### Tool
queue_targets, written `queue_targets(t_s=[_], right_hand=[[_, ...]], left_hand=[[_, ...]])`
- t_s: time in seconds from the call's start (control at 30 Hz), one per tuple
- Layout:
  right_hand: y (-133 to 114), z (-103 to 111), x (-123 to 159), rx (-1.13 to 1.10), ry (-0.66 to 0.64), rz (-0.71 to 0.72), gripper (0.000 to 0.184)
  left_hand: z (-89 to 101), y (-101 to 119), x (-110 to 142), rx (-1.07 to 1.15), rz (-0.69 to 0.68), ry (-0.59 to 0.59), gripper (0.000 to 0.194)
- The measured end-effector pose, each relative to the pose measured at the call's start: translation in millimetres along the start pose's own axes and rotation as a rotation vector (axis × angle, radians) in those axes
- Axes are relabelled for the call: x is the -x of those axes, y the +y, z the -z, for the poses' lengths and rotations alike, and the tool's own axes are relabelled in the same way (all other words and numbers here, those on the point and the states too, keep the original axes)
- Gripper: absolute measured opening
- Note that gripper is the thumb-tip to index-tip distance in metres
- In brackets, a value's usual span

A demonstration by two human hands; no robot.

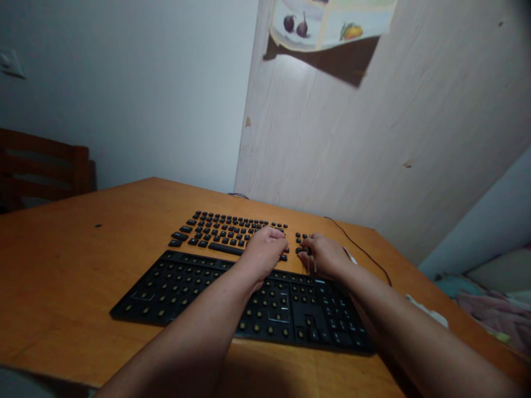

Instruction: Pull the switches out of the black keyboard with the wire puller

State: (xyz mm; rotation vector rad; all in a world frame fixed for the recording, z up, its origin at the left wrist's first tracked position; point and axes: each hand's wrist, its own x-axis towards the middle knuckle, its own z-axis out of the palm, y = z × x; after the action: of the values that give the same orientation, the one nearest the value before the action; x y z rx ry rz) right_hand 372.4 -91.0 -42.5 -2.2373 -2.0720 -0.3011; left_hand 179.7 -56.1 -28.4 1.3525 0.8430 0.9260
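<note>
A black keyboard (307,320) lies on the wooden table, most of its main-section keycaps off and the switch stems bare. Keycaps remain on its number pad (338,309). Behind it, loose black keycaps (224,226) are laid out in keyboard-like rows, with a long space bar (226,249) at the front. My left hand (265,251) is closed over the right end of these rows; whatever its fingertips hold is hidden. Beside a small group of keycaps, my right hand (326,255) is closed on what looks like a wire keycap puller (311,266), its thin loops hanging below the fingers.
A dark cable (365,249) runs along the table's right side. A crumpled white item (427,312) lies near the right edge, and a small dark piece (98,225) at the left. A wooden chair (45,168) stands far left; walls rise behind the table (83,276).
</note>
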Motion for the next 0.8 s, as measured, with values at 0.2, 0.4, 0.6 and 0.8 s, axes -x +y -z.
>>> queue_targets(t_s=[0.2, 0.4, 0.6, 0.8], right_hand=[[13.5, 14.2, 7.5, -0.204, 0.077, 0.001, 0.038], [10.2, 31.7, 41.9, -0.775, 0.217, -0.094, 0.024], [-7.9, 55.6, 88.2, -1.161, -0.184, -0.134, 0.026], [-23.7, 54.6, 120.4, -1.236, -0.351, -0.068, 0.030]], left_hand=[[0.2, -0.1, 0.9, -0.009, 0.008, -0.010, 0.019], [-1.2, -4.6, -1.0, -0.060, -0.018, -0.024, 0.017], [-2.8, -7.6, -1.0, -0.142, -0.055, -0.047, 0.016], [-2.3, -14.9, -2.9, -0.269, -0.118, -0.084, 0.015]])
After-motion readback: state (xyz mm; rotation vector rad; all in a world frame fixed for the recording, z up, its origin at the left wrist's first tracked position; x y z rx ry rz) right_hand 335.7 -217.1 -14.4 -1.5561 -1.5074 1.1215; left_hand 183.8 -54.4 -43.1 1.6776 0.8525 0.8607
